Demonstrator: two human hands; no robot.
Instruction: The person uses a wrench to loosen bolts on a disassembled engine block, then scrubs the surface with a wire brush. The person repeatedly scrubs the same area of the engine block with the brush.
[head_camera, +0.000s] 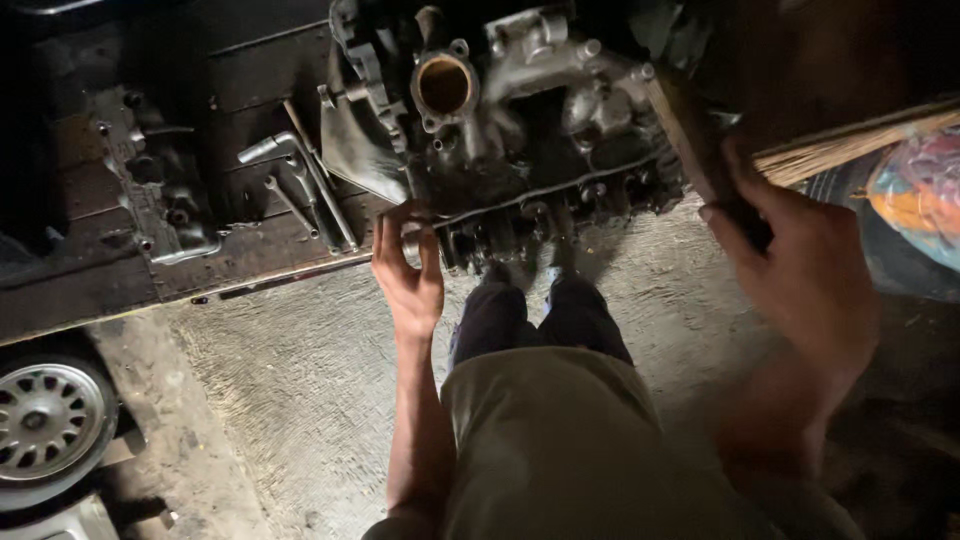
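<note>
1. Steadying work at the engine block (500, 130): the left hand (408, 270) has its fingers curled on the block's lower front edge, grasping a small part there; which part cannot be told.
2. The right hand (800, 280) grips a dark handle, fingers clenched, by the block's right end.
3. Judged next: the left hand's grip needs to stay firm while the tool is set.
4. The block sits at the front edge of a dark wooden platform (120, 290); wrenches (300, 180) lie to its left.
5. Rough concrete floor (300, 380); a wheel (45, 420) at lower left; dim light.

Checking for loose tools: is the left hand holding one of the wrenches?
No, the left hand rests on the engine block's edge, while the wrenches lie apart on the dark board.
</note>
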